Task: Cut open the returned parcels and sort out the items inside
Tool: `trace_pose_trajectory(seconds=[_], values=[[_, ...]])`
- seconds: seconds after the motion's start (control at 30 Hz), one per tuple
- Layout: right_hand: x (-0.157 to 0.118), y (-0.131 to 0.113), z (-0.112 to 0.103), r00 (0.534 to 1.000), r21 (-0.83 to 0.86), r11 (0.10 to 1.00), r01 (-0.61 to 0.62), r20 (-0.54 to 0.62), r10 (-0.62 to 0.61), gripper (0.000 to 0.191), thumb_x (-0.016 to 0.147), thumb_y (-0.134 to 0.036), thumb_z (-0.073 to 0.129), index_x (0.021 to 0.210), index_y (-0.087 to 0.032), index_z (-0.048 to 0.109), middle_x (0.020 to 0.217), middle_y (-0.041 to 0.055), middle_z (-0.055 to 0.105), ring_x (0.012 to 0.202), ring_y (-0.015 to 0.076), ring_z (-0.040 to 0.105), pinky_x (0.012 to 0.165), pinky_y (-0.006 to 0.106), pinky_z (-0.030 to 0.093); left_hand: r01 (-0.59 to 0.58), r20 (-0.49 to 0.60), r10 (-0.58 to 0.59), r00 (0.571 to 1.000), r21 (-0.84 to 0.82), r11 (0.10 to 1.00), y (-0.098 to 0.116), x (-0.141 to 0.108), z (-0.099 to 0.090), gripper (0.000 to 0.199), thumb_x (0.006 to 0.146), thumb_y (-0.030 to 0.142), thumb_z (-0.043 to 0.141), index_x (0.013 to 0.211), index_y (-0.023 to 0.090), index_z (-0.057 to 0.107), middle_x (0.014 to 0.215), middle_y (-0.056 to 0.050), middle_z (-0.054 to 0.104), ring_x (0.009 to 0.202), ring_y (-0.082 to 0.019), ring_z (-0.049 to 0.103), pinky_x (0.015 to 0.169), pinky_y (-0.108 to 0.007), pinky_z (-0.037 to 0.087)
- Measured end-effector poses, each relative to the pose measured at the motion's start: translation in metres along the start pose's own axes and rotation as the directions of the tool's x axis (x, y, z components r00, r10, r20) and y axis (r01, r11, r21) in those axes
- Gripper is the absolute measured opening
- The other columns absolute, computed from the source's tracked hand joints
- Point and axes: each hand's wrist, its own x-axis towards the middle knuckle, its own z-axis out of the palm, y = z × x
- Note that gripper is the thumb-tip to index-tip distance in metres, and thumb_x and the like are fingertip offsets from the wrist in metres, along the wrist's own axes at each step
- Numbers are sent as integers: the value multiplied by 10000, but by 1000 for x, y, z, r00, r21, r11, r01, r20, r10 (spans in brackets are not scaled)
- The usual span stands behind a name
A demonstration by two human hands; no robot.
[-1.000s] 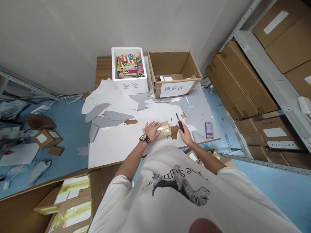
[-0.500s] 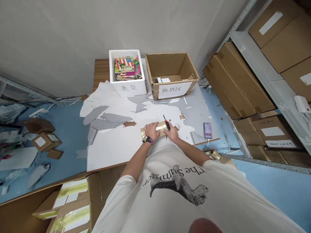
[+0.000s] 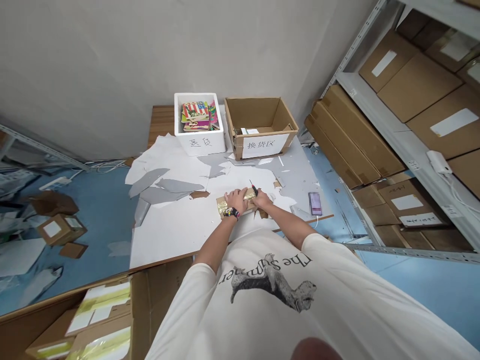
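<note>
Storeroom corner: a table (image 3: pixel 168 240) covered in torn white and grey paper (image 3: pixel 165 185), with a foam box (image 3: pixel 198 146) and a cardboard box (image 3: pixel 236 150) at its far edge. A parcel (image 3: pixel 246 195) bound in gold tape lies mid-table, the left hand (image 3: pixel 237 199) on top, fingers spread and pressing it flat, a steady hold. The right hand (image 3: pixel 261 199) sits just beside it, fingers curled shut around a red-handled tool (image 3: pixel 254 190), the tip angled away from the left hand.

1 white foam box (image 3: pixel 200 143), upper centre, holding colourful booklets (image 3: pixel 195 116); 1 open cardboard carton (image 3: pixel 260 145) just beside it, labelled; 1 steel shelf (image 3: pixel 397 137) with brown cartons (image 3: pixel 416 87), right.
</note>
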Motion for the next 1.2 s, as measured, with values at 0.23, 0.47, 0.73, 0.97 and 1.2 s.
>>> trace_pose_trajectory(seconds=[0.23, 0.47, 0.73, 0.97, 1.2], values=[[-34, 78, -23, 941, -72, 952, 298, -144, -305, 550, 1200, -492, 449, 1722, -349, 545, 1551, 56, 763, 1388, 288, 727, 1129, 384, 567, -144, 23, 146, 989, -68, 987, -9, -7, 0, 539, 1115, 390, 462, 1599, 256, 659, 1507, -212, 683, 1409, -432, 565, 1282, -640, 310], [-54, 117, -55, 878, -511, 726, 461, 141, -458, 594, 1216, -490, 431, 1795, -362, 468, 1440, 110, 772, 1292, 303, 726, 1029, 360, 544, -188, -4, 188, 982, 23, 982, -11, -3, 4, 513, 1145, 365, 422, 1580, 263, 673, 1445, -194, 726, 1342, -404, 605, 1216, -579, 390], [-30, 86, -16, 895, -662, 662, 352, 31, -445, 624, 1239, -462, 293, 1853, -360, 337, 1467, 165, 711, 1222, 317, 680, 1012, 378, 486, -224, -9, 227, 974, 116, 968, -9, -8, -2, 468, 1155, 337, 437, 1532, 255, 701, 1417, -180, 758, 1289, -389, 649, 1161, -547, 434], [-7, 102, -56, 891, -697, 633, 338, 20, -454, 624, 1222, -431, 374, 1842, -359, 383, 1434, 191, 711, 1282, 368, 628, 1055, 424, 445, -226, -3, 227, 974, 63, 972, -10, -3, -6, 419, 1183, 316, 405, 1377, 249, 769, 1274, -139, 822, 1220, -339, 723, 1118, -495, 478], [-2, 134, -67, 925, -349, 867, 355, -3, -379, 520, 1197, -386, 409, 1662, -267, 608, 1246, 133, 809, 1144, 302, 739, 968, 360, 545, -370, 38, 370, 928, 4, 929, -15, -3, -23, 341, 1117, 313, 544, 1373, 258, 762, 1557, -115, 737, 1407, -317, 670, 1328, -556, 378]])
